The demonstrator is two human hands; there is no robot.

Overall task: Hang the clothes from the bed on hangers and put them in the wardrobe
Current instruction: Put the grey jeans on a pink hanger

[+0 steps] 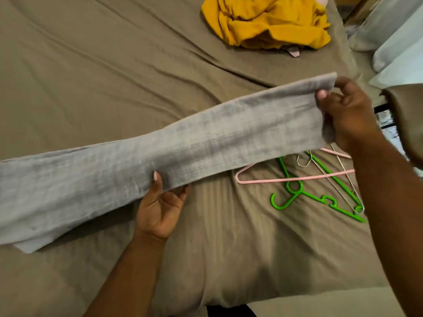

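A long grey folded garment stretches across the bed from the left edge to the right. My right hand grips its far end, thumb on top and fingers behind. My left hand pinches its lower edge near the middle, thumb over the cloth and fingers under it. Below the raised end lie a green plastic hanger, a pink hanger and a thin wire hanger. A crumpled yellow garment sits at the far side of the bed.
The bed is covered by a wrinkled brown sheet, with a brown pillow close to me. White pillows lie at the right edge. A dark bed frame shows at the right.
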